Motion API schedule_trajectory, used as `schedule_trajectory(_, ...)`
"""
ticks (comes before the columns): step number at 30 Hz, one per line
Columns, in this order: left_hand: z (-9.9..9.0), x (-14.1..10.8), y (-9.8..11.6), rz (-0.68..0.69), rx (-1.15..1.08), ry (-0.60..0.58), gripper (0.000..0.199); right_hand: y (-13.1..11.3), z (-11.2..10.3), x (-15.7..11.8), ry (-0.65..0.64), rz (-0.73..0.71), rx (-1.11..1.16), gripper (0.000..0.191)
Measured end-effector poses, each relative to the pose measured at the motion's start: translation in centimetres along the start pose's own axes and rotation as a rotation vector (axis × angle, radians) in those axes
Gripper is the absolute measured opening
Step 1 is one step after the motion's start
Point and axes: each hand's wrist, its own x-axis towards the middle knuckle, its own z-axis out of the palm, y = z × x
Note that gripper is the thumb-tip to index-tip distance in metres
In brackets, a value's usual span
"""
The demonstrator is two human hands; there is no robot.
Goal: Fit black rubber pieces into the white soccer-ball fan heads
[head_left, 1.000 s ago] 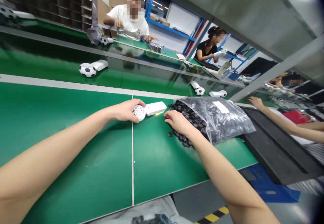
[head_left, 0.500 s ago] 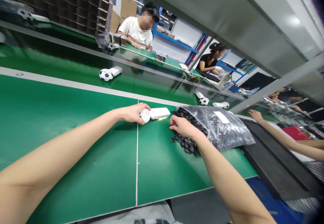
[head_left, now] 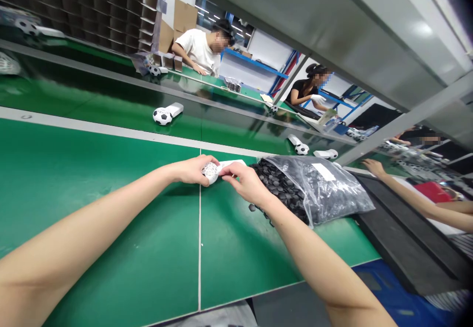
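The left hand [head_left: 192, 170] was curled around a white lattice ball [head_left: 210, 173], just left of the clear plastic bag [head_left: 332, 189], with its fingers wrapped over the top and much of the ball hidden. The right hand [head_left: 246, 181] lay close beside it, the two nearly together, its fingers over a white oblong case [head_left: 232, 163]. Most of the case was covered, so its full shape was hard to make out, and I could not tell whether the right hand gripped it or only rested on it.

The case lay between the ball and the bag, on a green table [head_left: 111, 228]. The bag lay on its side with its open end towards the hands, and a heap of black pieces [head_left: 281, 189] spilled from it, partly under the right wrist. Their exact shape was hard to see.

Beyond the bag, a glossy panel [head_left: 236, 135] carried soccer-patterned balls [head_left: 301, 148] beside white cases, though some of this may have been reflection. Further off, a person in a white T-shirt [head_left: 197, 46] and a person in black with a white glove [head_left: 306, 90] sat blurred and small. To the right of the bag, a bare forearm [head_left: 406, 194] reached in, cut off by the frame edge.
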Motion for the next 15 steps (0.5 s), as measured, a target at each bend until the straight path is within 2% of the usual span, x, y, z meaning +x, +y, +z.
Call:
schedule_trajectory(5,0.4,-0.1,0.9,-0.007,0.005,0.042,0.068,-0.2,0.3,0.6,-0.145,-0.186,-0.209,0.017)
schedule_trajectory(8,0.7,-0.1,1.0,-0.017,0.001,0.073,0.068,-0.2,0.7,0.9,-0.193,-0.182,-0.246,0.013)
schedule_trajectory(12,1.0,0.1,0.6,0.0,0.013,0.096,0.067,0.1,1.1,0.9,-0.116,-0.069,-0.157,0.003)
schedule_trajectory(15,1.0,0.1,0.4,0.014,0.029,0.108,0.065,0.5,1.4,0.8,-0.025,-0.003,-0.069,0.01)
